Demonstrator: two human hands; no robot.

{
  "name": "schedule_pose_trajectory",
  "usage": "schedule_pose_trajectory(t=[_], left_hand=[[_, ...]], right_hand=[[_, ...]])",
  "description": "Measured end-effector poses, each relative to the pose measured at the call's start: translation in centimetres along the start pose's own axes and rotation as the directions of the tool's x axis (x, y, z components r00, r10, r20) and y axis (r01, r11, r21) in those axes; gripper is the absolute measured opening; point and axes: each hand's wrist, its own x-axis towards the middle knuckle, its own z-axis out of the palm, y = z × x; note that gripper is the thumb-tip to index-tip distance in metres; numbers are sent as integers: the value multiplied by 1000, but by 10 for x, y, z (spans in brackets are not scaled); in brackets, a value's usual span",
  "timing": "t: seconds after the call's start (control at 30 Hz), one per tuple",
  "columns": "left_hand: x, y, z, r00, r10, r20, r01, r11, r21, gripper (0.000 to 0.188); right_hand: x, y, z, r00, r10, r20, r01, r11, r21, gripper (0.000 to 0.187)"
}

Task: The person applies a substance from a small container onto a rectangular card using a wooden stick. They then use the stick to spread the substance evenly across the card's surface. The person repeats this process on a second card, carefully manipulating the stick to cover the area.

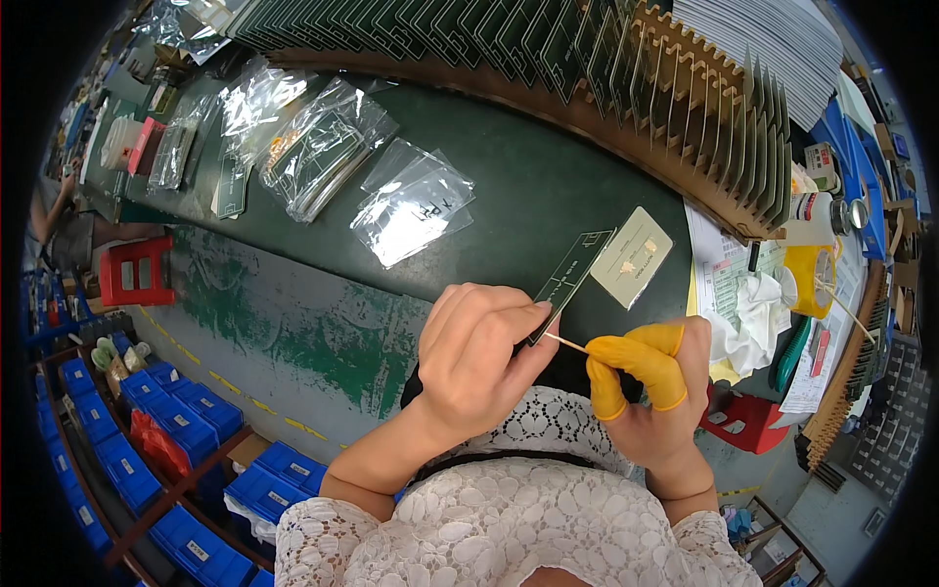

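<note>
My left hand (479, 357) pinches the near end of a thin dark green panel (574, 267) with white line markings. The panel tilts up from the table's front edge. Yellow finger covers sit on several fingers of my right hand (653, 377). Between those fingers is a thin wooden stick (567, 342), its far tip at the panel's near end beside my left fingertips. Whether the stick carries a cotton tip is too small to tell. Just right of the green panel, a cream panel (634, 256) with small pale patches lies flat on the table.
A long brown slotted rack (548, 98) of upright green panels curves across the back. Clear plastic bags (416, 201) lie at left. At right are a white tissue (751, 321), a yellow tape roll (810, 279), a bottle (817, 217) and papers. Blue bins (201, 548) stand lower left.
</note>
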Motion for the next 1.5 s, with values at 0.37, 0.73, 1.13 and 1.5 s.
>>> schedule_pose_trajectory(t=[0.37,0.73,1.13,1.5], left_hand=[[6,0,-3,997,-56,-49,59,996,61,27],[15,-9,-9,952,-254,-173,259,966,12,23],[13,-5,-6,980,-157,-118,169,981,97,24],[4,-5,1,998,10,-55,-5,996,91,32]], right_hand=[[-3,9,-7,994,100,-43,-100,995,-3,31],[-23,53,-10,976,216,-7,-209,937,-278,24],[-18,55,-6,975,222,-20,-219,939,-265,23],[-4,2,-9,989,149,-3,-146,976,160,33]])
